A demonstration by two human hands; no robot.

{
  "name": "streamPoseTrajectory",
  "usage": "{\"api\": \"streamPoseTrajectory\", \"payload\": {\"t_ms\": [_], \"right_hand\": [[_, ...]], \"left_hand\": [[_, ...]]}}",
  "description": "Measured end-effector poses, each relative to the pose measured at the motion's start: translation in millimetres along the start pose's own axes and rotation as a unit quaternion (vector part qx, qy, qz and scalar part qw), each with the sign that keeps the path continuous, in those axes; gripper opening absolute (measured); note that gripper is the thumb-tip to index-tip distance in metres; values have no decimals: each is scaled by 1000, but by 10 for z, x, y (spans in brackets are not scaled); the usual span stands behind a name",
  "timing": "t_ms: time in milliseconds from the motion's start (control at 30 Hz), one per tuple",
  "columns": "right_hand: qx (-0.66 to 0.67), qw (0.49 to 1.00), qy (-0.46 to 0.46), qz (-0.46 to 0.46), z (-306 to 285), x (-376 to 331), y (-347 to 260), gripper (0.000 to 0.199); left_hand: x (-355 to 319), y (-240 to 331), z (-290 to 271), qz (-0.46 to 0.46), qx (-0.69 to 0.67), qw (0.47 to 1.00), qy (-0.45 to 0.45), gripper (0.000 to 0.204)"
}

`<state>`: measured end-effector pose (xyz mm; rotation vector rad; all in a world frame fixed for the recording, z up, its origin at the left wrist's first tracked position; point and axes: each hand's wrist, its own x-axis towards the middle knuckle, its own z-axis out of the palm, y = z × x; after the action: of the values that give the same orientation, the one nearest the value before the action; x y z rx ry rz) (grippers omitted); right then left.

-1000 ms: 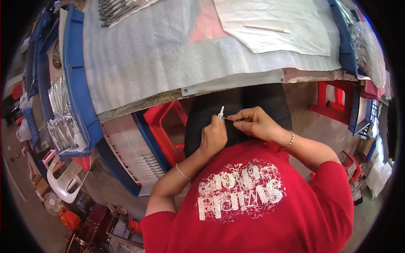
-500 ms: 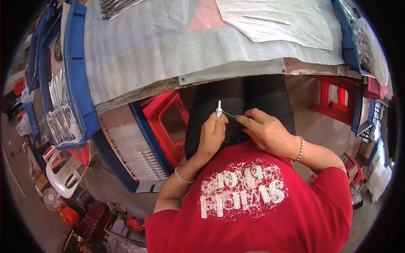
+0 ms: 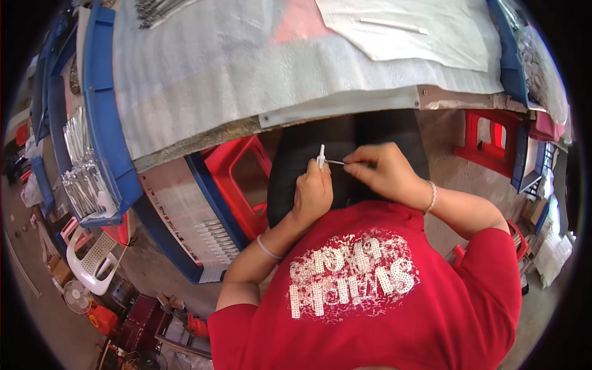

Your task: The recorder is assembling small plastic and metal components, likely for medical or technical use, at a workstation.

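Note:
My left hand [image 3: 313, 193] is closed around a small white pointed plastic piece [image 3: 321, 154], whose narrow tip sticks up past the thumb. Between the thumb and fingers of my right hand [image 3: 390, 174] is a thin metal rod [image 3: 335, 162]. Its far end meets the side of the white piece, but whether it goes in is too small to tell. Both hands are over my dark-trousered lap, just short of the table edge. The lower part of the white piece is hidden in my left fist.
Ahead is a table covered with pale sheeting [image 3: 203, 80]. A slim white stick [image 3: 394, 26] lies on a white cloth [image 3: 444, 49] there. Blue trays [image 3: 110, 111] flank the table, the left one holding silvery rods [image 3: 85, 182]. Red stools [image 3: 231, 169] stand underneath.
My right hand has turned and its knuckles have risen slightly, with the rod now more level. The left hand still grips the white piece in nearly the same place.

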<state>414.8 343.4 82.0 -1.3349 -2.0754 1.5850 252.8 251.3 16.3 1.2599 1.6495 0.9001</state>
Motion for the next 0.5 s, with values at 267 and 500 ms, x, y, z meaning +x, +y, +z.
{"api": "streamPoseTrajectory", "payload": {"t_ms": [267, 500], "right_hand": [[-453, 855, -154, -198, -43, 35, -325, 40], [259, 943, -118, 170, -2, 220, -21, 21]], "left_hand": [[-2, -5, -21, -10, -72, 997, 11, 15], [23, -85, -24, 5, 1, 1000, -9, 12]]}}
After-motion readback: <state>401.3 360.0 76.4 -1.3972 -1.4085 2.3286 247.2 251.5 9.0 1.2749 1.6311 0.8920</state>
